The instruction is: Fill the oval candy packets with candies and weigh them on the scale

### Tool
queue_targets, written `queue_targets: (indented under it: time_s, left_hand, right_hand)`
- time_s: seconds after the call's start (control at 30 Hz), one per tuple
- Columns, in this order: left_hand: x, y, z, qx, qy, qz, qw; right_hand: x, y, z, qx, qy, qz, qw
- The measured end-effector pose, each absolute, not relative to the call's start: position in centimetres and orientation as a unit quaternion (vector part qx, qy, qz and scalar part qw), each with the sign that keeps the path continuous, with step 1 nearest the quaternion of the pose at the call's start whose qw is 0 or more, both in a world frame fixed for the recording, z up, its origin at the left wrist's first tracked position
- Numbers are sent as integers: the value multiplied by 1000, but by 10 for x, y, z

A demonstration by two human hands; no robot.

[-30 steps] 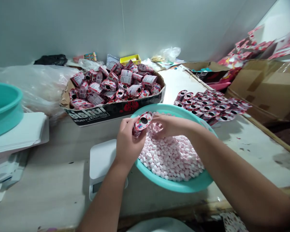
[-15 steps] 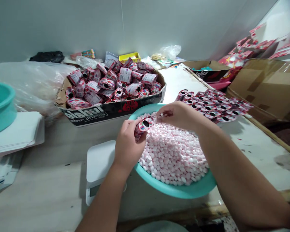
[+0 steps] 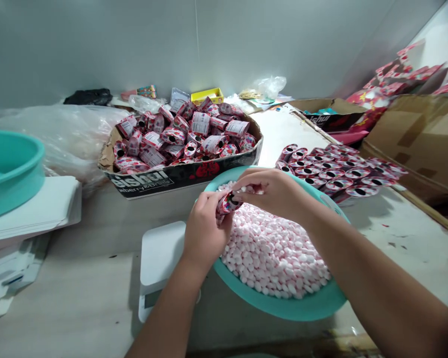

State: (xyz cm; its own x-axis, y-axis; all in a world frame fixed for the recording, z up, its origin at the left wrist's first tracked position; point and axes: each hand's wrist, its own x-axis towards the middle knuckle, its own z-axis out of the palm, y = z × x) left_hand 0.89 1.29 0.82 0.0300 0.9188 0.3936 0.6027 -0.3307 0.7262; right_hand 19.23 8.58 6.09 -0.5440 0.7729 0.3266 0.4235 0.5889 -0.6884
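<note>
My left hand is wrapped round a small red-and-pink printed box with a dark round hole in its top. It tilts that box over the near-left part of a turquoise basin. Heaped in the basin are small pale pink and white oval candies. My right hand is closed in a pinch, its thumb and fingertips at the hole of the box. A few pale candies show in its curled fingers, partly hidden.
A cut-down carton piled with similar boxes stands behind the basin. Rows of upright boxes stand to the right. A white scale lies left of the basin. Another turquoise basin rests on stacked white sheets at far left.
My right hand has moved left and down from above the candies to the hole of the box. My left hand still holds the box. The view has shifted slightly.
</note>
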Motion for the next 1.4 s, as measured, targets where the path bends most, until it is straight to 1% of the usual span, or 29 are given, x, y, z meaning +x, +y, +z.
queue_targets:
  time_s: [0.2,0.4,0.67,0.87,0.97,1.03,1.1,1.23,1.4]
  left_hand:
    - [7,13,6,701,527,440,190]
    - [10,13,7,692,535,447,190]
    - [13,13,8,682,543,450,195]
    - [13,13,7,680,547,450,186]
    - [12,13,5,685,532,462,188]
    - [11,12,4,685,525,469,189]
    - [11,12,3,684,522,472,195]
    - [11,10,4,673,531,475,197]
    - [11,10,6,674,535,472,194]
  right_hand:
    - [190,82,60,-345,-830,282,336]
    - [183,77,55,-345,-809,295,372]
    - [181,78,50,-345,-801,284,397]
    - [180,74,53,-303,-831,235,403]
    - [180,75,56,-268,-832,209,438]
    - [182,77,58,-273,-823,197,457]
    - [185,81,58,-308,-819,192,445]
    - [191,86,56,-395,-815,194,377]
    - [191,86,56,-399,-829,213,330]
